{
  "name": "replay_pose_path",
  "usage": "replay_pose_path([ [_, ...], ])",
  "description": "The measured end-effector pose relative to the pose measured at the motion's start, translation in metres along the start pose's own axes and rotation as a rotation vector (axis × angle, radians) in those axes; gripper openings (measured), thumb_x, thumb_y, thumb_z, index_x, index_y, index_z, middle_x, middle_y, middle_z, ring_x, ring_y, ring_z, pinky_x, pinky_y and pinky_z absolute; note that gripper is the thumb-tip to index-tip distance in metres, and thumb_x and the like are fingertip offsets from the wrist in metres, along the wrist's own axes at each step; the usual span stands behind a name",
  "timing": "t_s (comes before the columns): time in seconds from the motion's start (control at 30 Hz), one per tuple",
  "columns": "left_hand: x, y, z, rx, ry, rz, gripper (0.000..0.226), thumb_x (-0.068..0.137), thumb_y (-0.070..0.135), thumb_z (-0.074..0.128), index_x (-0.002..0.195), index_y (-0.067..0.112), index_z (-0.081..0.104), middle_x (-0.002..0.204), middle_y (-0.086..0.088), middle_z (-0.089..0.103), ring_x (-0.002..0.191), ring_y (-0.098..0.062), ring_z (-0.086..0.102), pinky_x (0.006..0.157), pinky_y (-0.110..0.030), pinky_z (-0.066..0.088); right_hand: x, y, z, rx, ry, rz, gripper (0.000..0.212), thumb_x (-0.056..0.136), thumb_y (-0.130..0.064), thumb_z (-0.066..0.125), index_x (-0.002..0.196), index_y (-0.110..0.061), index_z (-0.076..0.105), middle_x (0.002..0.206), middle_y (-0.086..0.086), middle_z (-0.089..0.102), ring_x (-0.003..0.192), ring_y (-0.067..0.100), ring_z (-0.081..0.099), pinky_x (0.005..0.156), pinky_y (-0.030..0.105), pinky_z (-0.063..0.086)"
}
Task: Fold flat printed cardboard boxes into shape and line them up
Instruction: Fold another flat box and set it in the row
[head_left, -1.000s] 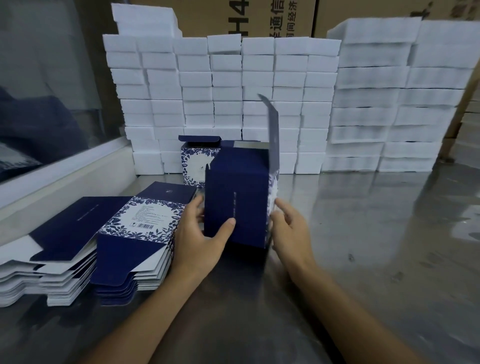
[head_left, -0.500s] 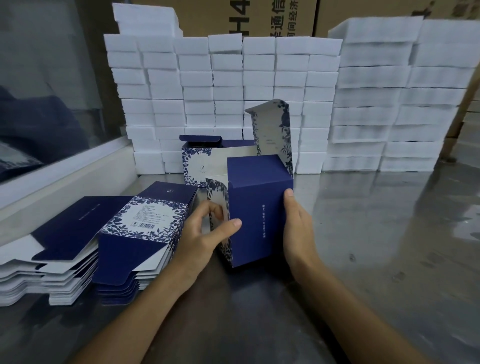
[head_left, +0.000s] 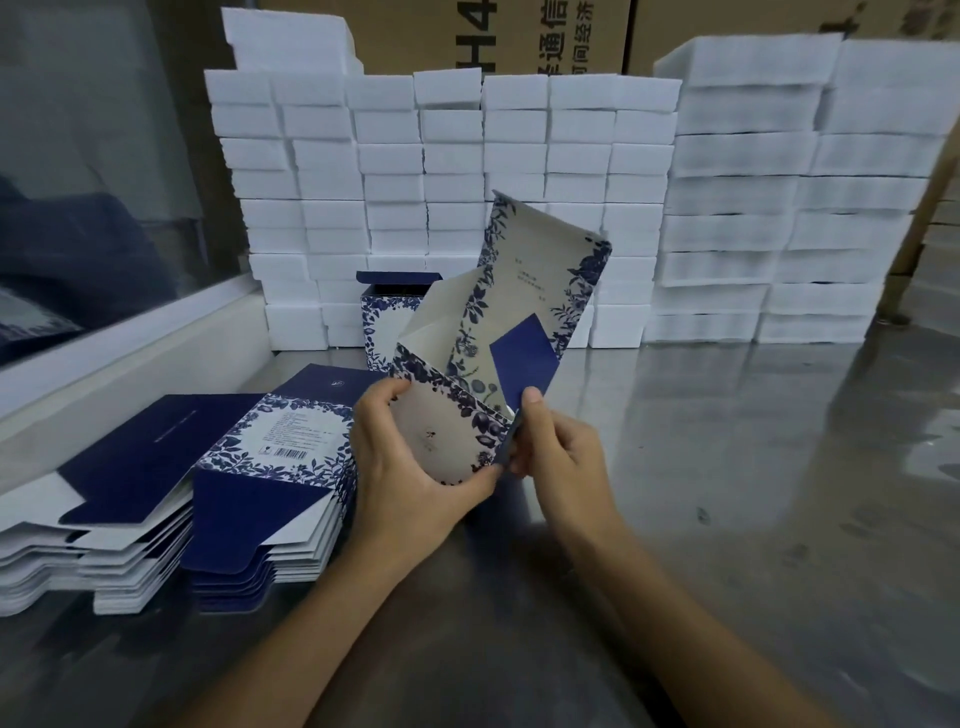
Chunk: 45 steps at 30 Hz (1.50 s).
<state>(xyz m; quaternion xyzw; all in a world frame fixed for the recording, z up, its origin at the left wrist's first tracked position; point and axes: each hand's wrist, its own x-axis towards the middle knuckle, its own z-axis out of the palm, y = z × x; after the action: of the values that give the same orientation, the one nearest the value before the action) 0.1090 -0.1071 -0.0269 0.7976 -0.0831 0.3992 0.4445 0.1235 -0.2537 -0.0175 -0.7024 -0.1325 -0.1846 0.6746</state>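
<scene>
I hold a half-formed blue and white floral box (head_left: 457, 415) tilted over the steel table, its open mouth facing me and its long lid flap (head_left: 540, 270) sticking up to the right. My left hand (head_left: 410, 467) grips the box's near white face from the left and below. My right hand (head_left: 550, 452) pinches its right edge by a dark blue side flap (head_left: 524, 358). Two stacks of flat printed boxes (head_left: 270, 467) lie to the left. A finished box (head_left: 387, 317) stands behind, lid up.
A wall of white foam blocks (head_left: 447, 171) lines the back of the steel table (head_left: 753, 493), with taller white stacks (head_left: 800, 197) at the right. Brown cartons stand behind them. A glass pane and white ledge (head_left: 119, 343) run along the left.
The box stood upright on the table between my hands. It is now lifted and tipped toward me, turned so its white floral face and open mouth show.
</scene>
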Motion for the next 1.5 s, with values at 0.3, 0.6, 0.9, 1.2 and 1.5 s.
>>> replay_pose_path([
  [0.3,0.004,-0.005,-0.006,0.161,0.033,0.178,0.105,0.052,0.033,0.093,0.136,0.014,0.033,0.146,-0.011,0.033,0.134,-0.027,0.033,0.105,-0.048,0.04,-0.004,-0.014,-0.001,0.0,-0.158,0.007,0.058,0.106,-0.024,0.045,0.05,-0.008,0.053,0.047,0.007,0.051,0.045,0.011,0.045,0.053,0.017,0.041],
  [0.6,0.007,-0.008,-0.011,0.274,-0.012,0.243,0.1,0.053,0.03,0.091,0.134,0.012,0.035,0.15,-0.013,0.027,0.138,-0.031,0.029,0.104,-0.046,0.041,-0.003,-0.009,-0.003,-0.107,-0.237,0.156,0.056,0.104,-0.022,0.045,0.049,-0.013,0.052,0.047,0.005,0.05,0.043,0.012,0.043,0.051,0.021,0.04],
  [0.9,0.007,-0.006,-0.01,0.217,-0.038,0.263,0.104,0.05,0.027,0.092,0.135,0.017,0.031,0.148,-0.012,0.029,0.139,-0.029,0.032,0.103,-0.034,0.036,0.002,-0.006,-0.006,0.063,0.02,0.226,0.061,0.107,-0.032,0.043,0.047,-0.017,0.048,0.044,-0.002,0.045,0.042,0.01,0.039,0.047,0.02,0.036],
  [1.2,0.006,-0.006,-0.011,0.212,-0.087,0.279,0.106,0.05,0.03,0.092,0.135,0.019,0.03,0.15,-0.008,0.027,0.14,-0.027,0.032,0.099,-0.031,0.037,0.005,-0.006,-0.012,-0.024,0.057,0.254,0.062,0.094,-0.011,0.05,0.033,-0.018,0.047,0.042,0.001,0.041,0.042,0.016,0.036,0.047,0.025,0.034],
  [1.5,0.007,-0.001,-0.014,0.113,-0.159,0.28,0.106,0.053,0.034,0.09,0.137,0.023,0.025,0.153,-0.004,0.025,0.142,-0.022,0.032,0.104,-0.045,0.044,0.01,0.001,-0.019,0.154,0.237,0.345,0.054,0.105,-0.032,0.043,0.054,-0.016,0.038,0.043,-0.006,0.035,0.039,0.01,0.029,0.039,0.018,0.027],
])
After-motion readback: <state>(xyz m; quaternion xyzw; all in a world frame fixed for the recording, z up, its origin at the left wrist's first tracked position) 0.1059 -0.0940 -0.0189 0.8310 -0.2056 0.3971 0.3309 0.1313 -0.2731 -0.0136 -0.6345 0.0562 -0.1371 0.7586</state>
